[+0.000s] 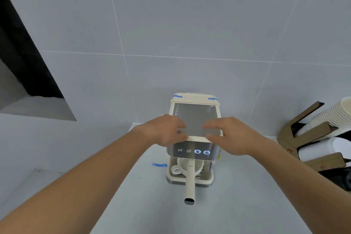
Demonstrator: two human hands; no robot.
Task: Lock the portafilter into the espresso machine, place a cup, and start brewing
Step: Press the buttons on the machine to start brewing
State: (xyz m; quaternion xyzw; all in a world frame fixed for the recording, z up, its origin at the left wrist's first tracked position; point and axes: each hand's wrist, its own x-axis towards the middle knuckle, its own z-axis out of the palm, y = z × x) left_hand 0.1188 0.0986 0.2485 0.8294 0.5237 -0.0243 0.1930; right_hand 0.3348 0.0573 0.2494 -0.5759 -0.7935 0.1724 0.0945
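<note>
A cream espresso machine (194, 112) stands on the grey counter against the tiled wall. Its portafilter handle (190, 182) sticks straight out toward me from under the front panel. A white cup (180, 166) sits on the drip tray below, its handle to the left. Two of the front panel's buttons (201, 152) glow blue on the right. My left hand (165, 129) rests on the machine's top left edge, fingers spread and blurred. My right hand (229, 135) lies on the top right edge, fingers extended. Neither hand holds anything.
A cardboard rack (311, 135) with stacks of paper cups (330, 116) stands at the right. A strip of blue tape (159, 165) marks the counter left of the machine. A dark wall recess (22, 62) sits at the upper left.
</note>
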